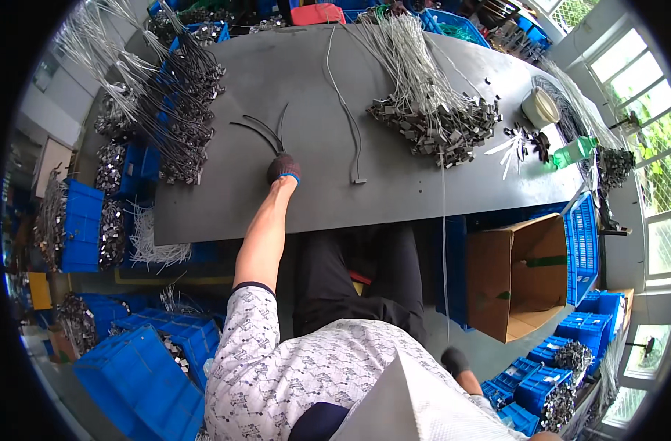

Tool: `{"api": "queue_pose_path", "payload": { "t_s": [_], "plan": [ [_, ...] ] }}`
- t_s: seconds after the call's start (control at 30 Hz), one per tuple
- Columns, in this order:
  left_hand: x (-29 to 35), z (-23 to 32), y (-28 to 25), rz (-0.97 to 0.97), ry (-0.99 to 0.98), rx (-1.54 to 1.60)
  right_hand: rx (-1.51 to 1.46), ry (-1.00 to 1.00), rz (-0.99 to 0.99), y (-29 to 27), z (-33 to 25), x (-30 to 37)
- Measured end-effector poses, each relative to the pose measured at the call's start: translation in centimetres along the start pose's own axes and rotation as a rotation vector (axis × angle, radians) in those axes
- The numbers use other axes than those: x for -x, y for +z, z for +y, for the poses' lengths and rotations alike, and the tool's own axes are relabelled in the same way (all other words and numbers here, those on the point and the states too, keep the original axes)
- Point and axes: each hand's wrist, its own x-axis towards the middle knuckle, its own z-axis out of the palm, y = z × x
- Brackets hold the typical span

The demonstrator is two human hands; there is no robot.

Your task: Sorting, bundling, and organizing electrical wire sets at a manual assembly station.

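Note:
My left hand (282, 167), in a dark knitted glove with a blue cuff, is closed low over the steel table (313, 206). Several thin black strips (256, 126) fan out from it toward the far side; the view does not show whether they are cables or ties. To its right lies a single grey cable (348, 121) with a small block-shaped connector at its near end. My right hand (455, 361), also in a dark glove, hangs down beside my body, below the table's height. A long white cord (445, 250) drops over the table edge near it; its fingers cannot be made out.
A large bundle of pale cables with dark connectors (438, 121) covers the table's right half. Darker cables (185, 132) hang at the left edge. A white tub (539, 108) and green bottle (574, 152) stand far right. An open cardboard box (519, 279) and blue crates (141, 382) are below.

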Motion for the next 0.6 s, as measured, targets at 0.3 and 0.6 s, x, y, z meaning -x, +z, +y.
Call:
{"api": "queue_pose_path", "payload": {
  "t_s": [0.3, 0.6],
  "plan": [
    [3.0, 2.8, -1.1, -0.070, 0.006, 0.115, -0.043, 0.131, 0.097, 13.6, 6.3, 9.5],
    [-0.6, -4.1, 4.0, -0.665, -0.195, 1.446, -0.221, -0.224, 0.344, 6.7, -3.1, 2.8]
  ]
}}
